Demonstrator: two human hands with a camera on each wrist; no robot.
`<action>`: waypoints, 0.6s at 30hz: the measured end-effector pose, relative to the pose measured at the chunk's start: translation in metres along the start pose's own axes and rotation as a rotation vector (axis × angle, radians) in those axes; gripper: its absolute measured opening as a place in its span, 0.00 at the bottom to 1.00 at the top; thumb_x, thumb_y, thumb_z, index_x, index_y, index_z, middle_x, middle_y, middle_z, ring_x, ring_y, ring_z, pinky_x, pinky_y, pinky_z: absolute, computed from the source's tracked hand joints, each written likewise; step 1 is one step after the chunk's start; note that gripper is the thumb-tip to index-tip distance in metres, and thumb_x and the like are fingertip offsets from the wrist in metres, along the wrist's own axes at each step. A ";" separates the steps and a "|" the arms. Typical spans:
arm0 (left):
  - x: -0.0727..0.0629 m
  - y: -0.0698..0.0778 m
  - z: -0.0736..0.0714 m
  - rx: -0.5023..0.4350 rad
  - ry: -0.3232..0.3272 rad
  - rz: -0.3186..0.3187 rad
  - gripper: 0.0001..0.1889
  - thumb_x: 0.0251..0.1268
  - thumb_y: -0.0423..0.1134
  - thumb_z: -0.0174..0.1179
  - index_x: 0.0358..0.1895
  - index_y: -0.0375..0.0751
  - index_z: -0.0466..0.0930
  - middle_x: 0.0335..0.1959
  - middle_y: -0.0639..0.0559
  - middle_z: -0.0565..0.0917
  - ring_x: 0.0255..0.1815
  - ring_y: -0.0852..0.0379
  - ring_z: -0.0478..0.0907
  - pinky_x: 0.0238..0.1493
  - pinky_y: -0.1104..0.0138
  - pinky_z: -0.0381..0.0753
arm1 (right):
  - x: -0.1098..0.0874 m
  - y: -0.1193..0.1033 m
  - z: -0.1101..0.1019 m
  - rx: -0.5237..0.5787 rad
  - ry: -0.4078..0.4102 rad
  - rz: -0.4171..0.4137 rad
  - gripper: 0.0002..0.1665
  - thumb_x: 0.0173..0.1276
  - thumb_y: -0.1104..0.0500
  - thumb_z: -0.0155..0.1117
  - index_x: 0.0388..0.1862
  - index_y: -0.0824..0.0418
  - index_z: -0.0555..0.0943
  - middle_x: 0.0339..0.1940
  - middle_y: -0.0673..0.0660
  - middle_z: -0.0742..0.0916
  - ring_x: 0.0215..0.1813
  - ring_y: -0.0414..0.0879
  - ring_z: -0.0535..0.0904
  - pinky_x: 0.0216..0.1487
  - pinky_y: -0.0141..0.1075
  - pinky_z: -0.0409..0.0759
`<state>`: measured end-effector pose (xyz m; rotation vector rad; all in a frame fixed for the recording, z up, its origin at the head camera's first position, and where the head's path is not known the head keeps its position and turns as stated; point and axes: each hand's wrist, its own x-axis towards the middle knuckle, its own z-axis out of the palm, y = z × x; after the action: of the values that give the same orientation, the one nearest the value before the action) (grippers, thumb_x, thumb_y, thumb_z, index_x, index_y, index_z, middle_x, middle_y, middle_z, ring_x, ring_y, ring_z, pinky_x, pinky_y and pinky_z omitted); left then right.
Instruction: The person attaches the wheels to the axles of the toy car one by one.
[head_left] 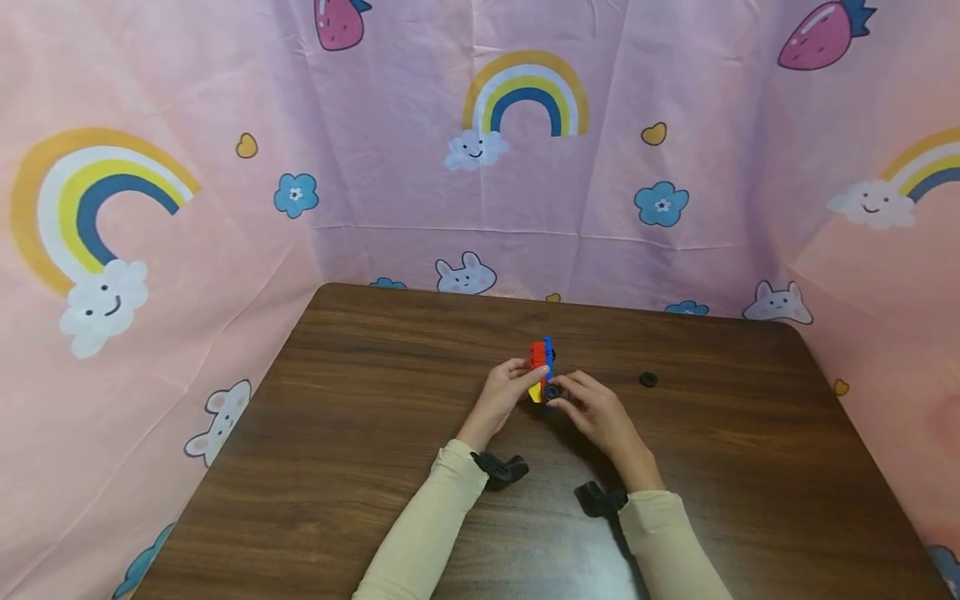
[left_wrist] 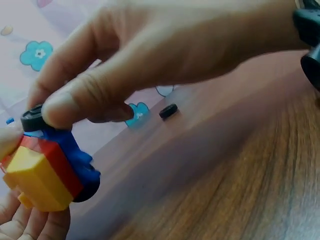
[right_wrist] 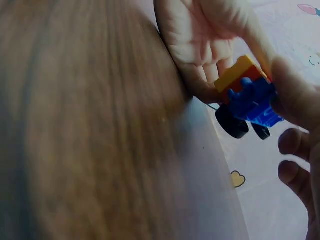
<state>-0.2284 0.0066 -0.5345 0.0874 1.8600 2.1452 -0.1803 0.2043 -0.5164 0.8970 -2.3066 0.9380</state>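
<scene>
My left hand (head_left: pixel 497 400) grips a small toy car (head_left: pixel 537 354) built of red, yellow and blue plastic parts, held up off the table with its blue base facing right. Thumb and forefinger of my right hand (head_left: pixel 600 414) pinch a black wheel (left_wrist: pixel 33 120) against the side of the blue base (right_wrist: pixel 254 104). Two more black wheels (right_wrist: pixel 231 123) show on the car in the right wrist view. The yellow block (left_wrist: pixel 37 175) faces the left wrist camera. My right hand's other fingers are spread away from the car.
A loose black wheel (head_left: pixel 648 379) lies on the brown wooden table (head_left: pixel 390 367), to the right of the car. Black camera mounts (head_left: pixel 504 471) sit on both wrists. A pink patterned curtain (head_left: pixel 405 183) hangs around the table's back and sides.
</scene>
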 end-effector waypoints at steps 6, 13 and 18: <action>0.000 -0.001 -0.001 -0.013 0.000 -0.020 0.27 0.73 0.46 0.67 0.66 0.32 0.76 0.59 0.37 0.84 0.47 0.59 0.84 0.54 0.67 0.86 | 0.003 -0.007 0.001 -0.116 -0.030 0.054 0.20 0.62 0.64 0.78 0.52 0.64 0.87 0.42 0.56 0.88 0.33 0.40 0.80 0.33 0.34 0.82; -0.001 0.000 0.000 -0.041 0.028 -0.009 0.25 0.72 0.45 0.67 0.64 0.33 0.77 0.56 0.40 0.85 0.45 0.60 0.83 0.48 0.69 0.85 | 0.005 -0.012 -0.003 -0.208 -0.068 0.085 0.21 0.64 0.62 0.77 0.57 0.60 0.87 0.43 0.53 0.88 0.31 0.39 0.80 0.32 0.35 0.83; -0.002 0.000 0.001 -0.025 0.051 -0.005 0.25 0.71 0.47 0.69 0.61 0.33 0.79 0.53 0.41 0.86 0.44 0.60 0.84 0.49 0.67 0.87 | 0.004 -0.016 0.002 -0.259 -0.020 0.091 0.21 0.62 0.65 0.78 0.55 0.62 0.89 0.40 0.54 0.89 0.31 0.41 0.82 0.31 0.35 0.84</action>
<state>-0.2262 0.0072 -0.5340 0.0233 1.8592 2.1861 -0.1719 0.1924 -0.5083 0.7016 -2.4329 0.6475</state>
